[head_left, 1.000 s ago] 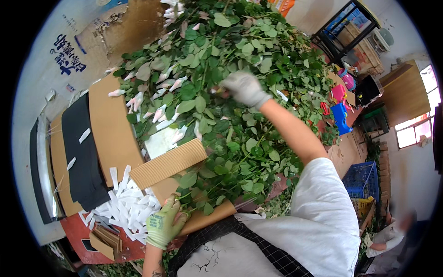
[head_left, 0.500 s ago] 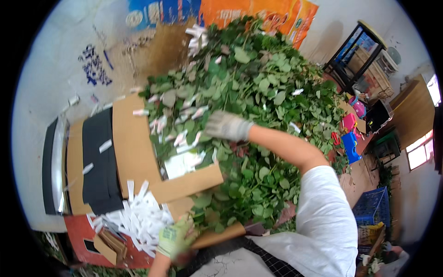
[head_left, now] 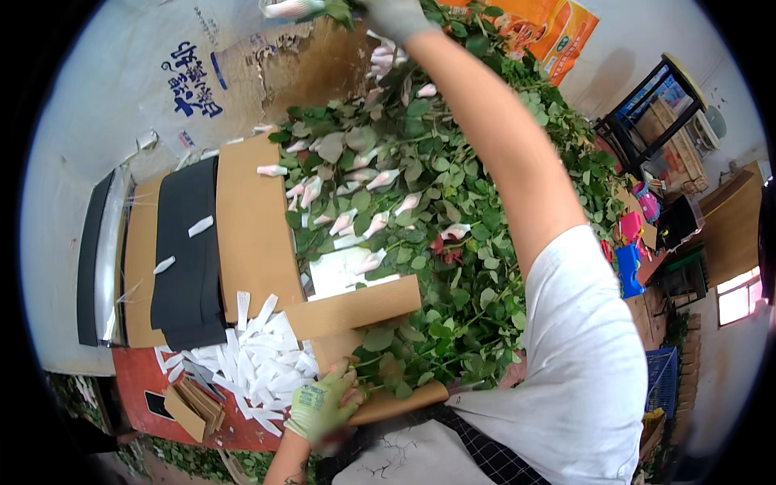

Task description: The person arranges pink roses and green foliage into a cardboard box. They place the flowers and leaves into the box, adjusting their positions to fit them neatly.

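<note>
My right hand point(head_left: 396, 18), in a grey-white glove, reaches to the top edge of the view, partly cut off. Its fingers close on a rose whose bud in a white net sleeve point(head_left: 293, 8) points left. My left hand point(head_left: 327, 398), in a pale green glove, is low in front of me, fingers curled round a leafy rose stem point(head_left: 368, 368) beside a rolled cardboard edge point(head_left: 400, 402). Between my hands lies a broad heap of leafy rose stems point(head_left: 453, 178); several sleeved buds point(head_left: 380, 179) show along its left side.
White net sleeves point(head_left: 263, 352) are piled on the red table point(head_left: 133, 372), near a phone point(head_left: 159, 406) and folded cardboard pieces point(head_left: 194, 408). Cardboard point(head_left: 250, 218) and black sheets point(head_left: 187, 250) lie at left. A cardboard strip point(head_left: 356, 307) crosses white paper point(head_left: 327, 275). A black-framed stool point(head_left: 655, 113) stands far right.
My right hand has moved from the middle of the heap up to the far edge, where a rose now shows in it. My left hand stays low in front. The view has shifted slightly.
</note>
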Action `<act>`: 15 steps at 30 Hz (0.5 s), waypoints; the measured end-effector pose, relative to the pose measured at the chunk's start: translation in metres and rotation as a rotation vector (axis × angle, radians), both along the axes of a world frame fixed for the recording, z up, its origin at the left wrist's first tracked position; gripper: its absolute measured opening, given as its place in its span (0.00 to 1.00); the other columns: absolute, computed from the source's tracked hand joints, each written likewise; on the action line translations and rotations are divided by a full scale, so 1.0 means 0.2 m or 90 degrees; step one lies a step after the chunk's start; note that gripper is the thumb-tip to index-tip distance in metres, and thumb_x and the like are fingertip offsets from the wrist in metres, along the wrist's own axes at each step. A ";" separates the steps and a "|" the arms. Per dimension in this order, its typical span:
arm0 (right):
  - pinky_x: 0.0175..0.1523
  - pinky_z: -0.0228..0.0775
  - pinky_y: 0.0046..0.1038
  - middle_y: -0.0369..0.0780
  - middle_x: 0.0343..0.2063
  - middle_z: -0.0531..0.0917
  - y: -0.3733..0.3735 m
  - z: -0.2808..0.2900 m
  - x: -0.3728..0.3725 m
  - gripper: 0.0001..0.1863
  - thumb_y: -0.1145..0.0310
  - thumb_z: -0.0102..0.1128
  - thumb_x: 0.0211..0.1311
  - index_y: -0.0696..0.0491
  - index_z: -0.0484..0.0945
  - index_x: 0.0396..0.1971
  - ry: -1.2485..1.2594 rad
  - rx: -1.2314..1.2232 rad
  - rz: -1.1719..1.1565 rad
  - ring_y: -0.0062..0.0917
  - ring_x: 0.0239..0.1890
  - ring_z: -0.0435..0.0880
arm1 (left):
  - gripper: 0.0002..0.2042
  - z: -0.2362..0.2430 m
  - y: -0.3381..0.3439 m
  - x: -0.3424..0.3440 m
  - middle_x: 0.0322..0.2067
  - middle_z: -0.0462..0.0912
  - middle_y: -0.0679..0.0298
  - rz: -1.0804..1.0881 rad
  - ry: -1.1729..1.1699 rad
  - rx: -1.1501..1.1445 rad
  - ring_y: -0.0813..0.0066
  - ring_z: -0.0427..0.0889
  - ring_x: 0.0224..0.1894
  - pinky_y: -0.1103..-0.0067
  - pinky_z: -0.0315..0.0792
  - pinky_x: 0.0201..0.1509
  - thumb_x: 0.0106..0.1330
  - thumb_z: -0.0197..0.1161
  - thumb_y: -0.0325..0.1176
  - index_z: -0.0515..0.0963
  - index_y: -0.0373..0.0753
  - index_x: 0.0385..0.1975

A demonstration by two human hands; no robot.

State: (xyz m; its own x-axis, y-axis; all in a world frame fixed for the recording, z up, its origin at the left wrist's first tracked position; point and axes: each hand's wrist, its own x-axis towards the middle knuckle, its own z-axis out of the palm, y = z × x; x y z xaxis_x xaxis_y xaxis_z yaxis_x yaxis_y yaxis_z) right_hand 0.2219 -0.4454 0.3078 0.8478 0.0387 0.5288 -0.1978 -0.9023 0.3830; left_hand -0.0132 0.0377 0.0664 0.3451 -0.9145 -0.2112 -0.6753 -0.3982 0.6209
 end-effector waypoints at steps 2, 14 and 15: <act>0.59 0.67 0.34 0.39 0.49 0.81 0.11 -0.02 0.04 0.16 0.61 0.46 0.69 0.47 0.77 0.50 -0.065 0.004 0.052 0.33 0.52 0.77 | 0.15 0.04 0.00 0.01 0.51 0.74 0.60 0.017 0.014 0.036 0.53 0.82 0.39 0.64 0.75 0.38 0.62 0.61 0.45 0.74 0.41 0.41; 0.51 0.70 0.34 0.37 0.45 0.76 -0.11 -1.42 -0.60 0.25 0.68 0.55 0.56 0.47 0.71 0.57 0.114 -0.093 0.139 0.30 0.46 0.78 | 0.15 0.32 -0.08 0.25 0.42 0.85 0.59 -0.036 0.012 -0.178 0.58 0.86 0.37 0.71 0.79 0.40 0.61 0.64 0.41 0.82 0.40 0.44; 0.48 0.70 0.34 0.36 0.43 0.77 -0.10 -1.42 -0.57 0.23 0.68 0.53 0.58 0.46 0.71 0.56 0.135 -0.075 0.113 0.29 0.45 0.79 | 0.16 0.38 -0.14 0.32 0.42 0.86 0.59 -0.044 0.004 -0.258 0.58 0.86 0.37 0.72 0.79 0.40 0.62 0.64 0.42 0.82 0.40 0.45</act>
State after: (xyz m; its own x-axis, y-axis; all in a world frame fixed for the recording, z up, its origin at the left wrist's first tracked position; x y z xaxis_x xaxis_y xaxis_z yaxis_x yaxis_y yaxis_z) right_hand 0.1077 -0.4650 0.0243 0.9134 0.2466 0.3239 0.0545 -0.8625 0.5031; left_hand 0.0511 0.0104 0.1418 0.2799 -0.9451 0.1685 -0.6872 -0.0747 0.7226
